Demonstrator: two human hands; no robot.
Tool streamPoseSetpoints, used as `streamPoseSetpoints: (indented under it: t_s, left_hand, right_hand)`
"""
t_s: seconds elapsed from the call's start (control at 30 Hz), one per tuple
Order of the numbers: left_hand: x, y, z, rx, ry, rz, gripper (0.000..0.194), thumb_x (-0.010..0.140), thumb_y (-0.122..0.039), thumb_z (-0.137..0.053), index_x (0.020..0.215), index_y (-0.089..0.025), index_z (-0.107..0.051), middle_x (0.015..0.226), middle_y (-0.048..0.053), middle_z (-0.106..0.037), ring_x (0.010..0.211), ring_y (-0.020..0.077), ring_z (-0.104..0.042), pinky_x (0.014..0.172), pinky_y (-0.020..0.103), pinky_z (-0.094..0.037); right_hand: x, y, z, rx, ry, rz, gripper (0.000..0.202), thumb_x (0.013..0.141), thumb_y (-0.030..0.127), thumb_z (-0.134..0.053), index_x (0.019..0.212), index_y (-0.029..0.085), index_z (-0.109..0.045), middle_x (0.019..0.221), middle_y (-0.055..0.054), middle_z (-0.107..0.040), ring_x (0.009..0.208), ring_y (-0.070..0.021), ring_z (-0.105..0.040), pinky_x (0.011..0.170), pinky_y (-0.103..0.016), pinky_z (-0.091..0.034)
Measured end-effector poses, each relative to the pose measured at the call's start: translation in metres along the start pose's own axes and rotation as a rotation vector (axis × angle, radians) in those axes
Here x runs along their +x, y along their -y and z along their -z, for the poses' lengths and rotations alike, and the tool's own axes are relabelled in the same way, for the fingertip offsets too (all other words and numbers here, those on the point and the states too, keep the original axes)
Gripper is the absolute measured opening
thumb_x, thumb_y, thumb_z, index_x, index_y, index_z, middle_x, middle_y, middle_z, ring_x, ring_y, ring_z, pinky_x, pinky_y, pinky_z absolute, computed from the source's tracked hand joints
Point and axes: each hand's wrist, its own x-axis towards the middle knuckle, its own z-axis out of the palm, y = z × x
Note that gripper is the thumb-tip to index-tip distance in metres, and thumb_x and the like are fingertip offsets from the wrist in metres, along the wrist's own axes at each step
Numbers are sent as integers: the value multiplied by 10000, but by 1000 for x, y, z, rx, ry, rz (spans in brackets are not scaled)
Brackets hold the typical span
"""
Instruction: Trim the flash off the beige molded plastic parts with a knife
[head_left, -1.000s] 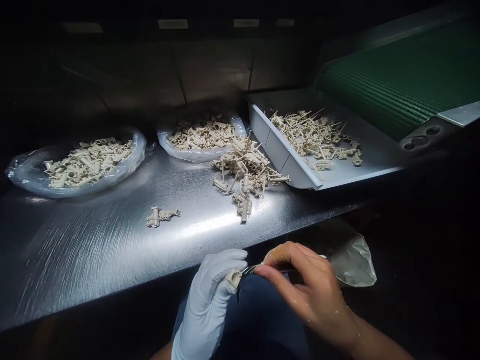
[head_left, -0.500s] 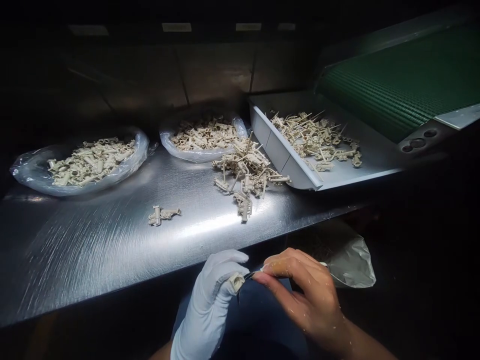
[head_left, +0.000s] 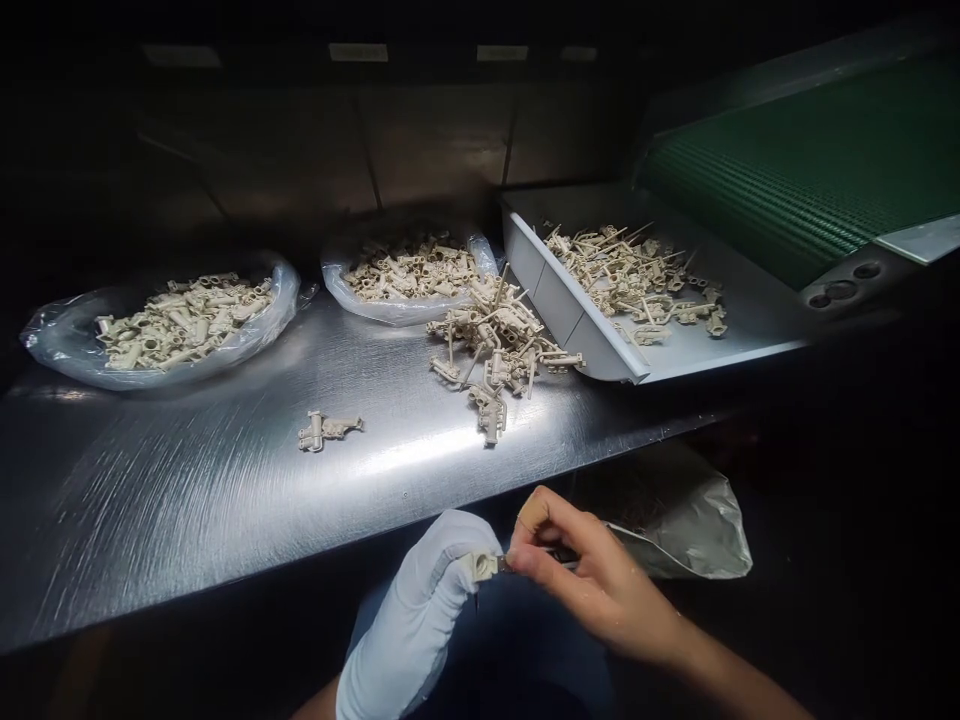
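My left hand (head_left: 431, 590), in a white glove, is closed around a small beige moulded plastic part (head_left: 482, 567) with a round opening in its end. My bare right hand (head_left: 581, 575) has a tan wrap on one finger. Its thumb and fingers pinch a thin, dark blade-like tool (head_left: 504, 564), whose tip is against or close beside the part's right side. Most of the tool is covered by the fingers. Both hands are in front of the metal table's near edge, above my lap.
On the metal table (head_left: 247, 480) are two plastic bags (head_left: 67, 345) (head_left: 375, 312) of beige parts. A pile of parts with sprues (head_left: 499, 340) lies by a light grey tray (head_left: 750, 350) holding more. Two loose parts (head_left: 326, 430) lie left. A green conveyor (head_left: 810, 150) and a bag (head_left: 705, 520) are right.
My right hand has shifted slightly left, bringing the tool closer to the beige part. The part has turned a little, and my gloved fingers have curled further over it.
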Motion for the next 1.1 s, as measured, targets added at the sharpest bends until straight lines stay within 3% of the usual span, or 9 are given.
streamPoseSetpoints:
  t_s: [0.1, 0.23, 0.33, 0.5, 0.6, 0.7, 0.87, 0.93, 1.1]
  left_hand:
    - [3, 1, -1, 117, -77, -71, 258, 1109, -292, -477, 938, -254, -666, 950, -4, -593, 876, 153, -586, 830, 256, -495]
    - [5, 5, -1, 342, -206, -301, 249, 1080, -148, -506, 1130, -327, -671, 1092, -10, -619, 1007, 157, -609, 909, 246, -490]
    - [5, 7, 0, 439, -207, -362, 360, 1054, -82, -521, 1253, -358, -635, 1149, -9, -615, 1049, 155, -616, 914, 230, -495]
    - [5, 2, 1, 445, -151, -340, 306, 1047, -107, -555, 1203, -349, -656, 1078, -21, -626, 952, 142, -639, 877, 220, -518]
    - [6, -5, 1, 446, -74, -251, 243, 1064, -144, -539, 1136, -323, -687, 1014, -19, -629, 918, 144, -639, 872, 237, -517]
    - [7, -6, 1, 390, -79, -199, 215, 1080, -176, -524, 1052, -307, -693, 974, -25, -612, 886, 132, -627, 856, 231, -516]
    - [4, 1, 2, 308, -144, -129, 196, 1086, -207, -536, 1114, -329, -686, 1054, -27, -626, 967, 130, -638, 899, 230, -512]
    - [4, 3, 3, 302, -143, -118, 196, 1085, -217, -541, 1140, -337, -687, 1080, -25, -632, 993, 135, -642, 917, 238, -509]
    - [6, -4, 4, 315, -96, -85, 181, 1090, -244, -524, 1070, -299, -695, 1021, -14, -656, 943, 152, -647, 890, 259, -513]
  right_hand:
    - [3, -12, -4, -23, -82, 39, 372, 900, 573, -757, 951, 216, -668, 808, 6, -706, 723, -151, -693, 635, -226, -555]
    - [0, -21, -6, -251, -403, 343, 189, 922, 188, -787, 1056, 225, -659, 840, 7, -708, 757, -140, -699, 692, -247, -550]
    - [-3, -16, -1, -379, -339, 636, 188, 958, 33, -654, 1052, 196, -651, 890, -42, -772, 760, -148, -714, 612, -266, -501]
    - [0, -1, 4, -704, -161, 833, 196, 1057, 140, -501, 944, 178, -656, 955, -101, -832, 529, -140, -532, 463, -314, -352]
    - [3, 0, 4, -699, -118, 820, 273, 1068, 107, -433, 902, 181, -638, 938, -82, -818, 532, -134, -532, 466, -308, -342]
    - [1, -1, 6, -497, -45, 694, 302, 1090, 129, -373, 939, 179, -630, 914, -82, -758, 666, -133, -647, 540, -258, -446]
    - [-4, -4, 7, -411, -181, 601, 89, 1022, 174, -656, 1107, 154, -639, 836, -43, -766, 630, -128, -694, 587, -237, -516]
    - [-4, -5, 5, -422, -224, 616, 121, 986, 156, -708, 1093, 159, -652, 794, -28, -770, 619, -134, -702, 588, -243, -523]
    - [-1, -6, 2, -519, -138, 762, 150, 1049, 98, -515, 1031, 164, -649, 954, -100, -805, 618, -135, -673, 534, -269, -453]
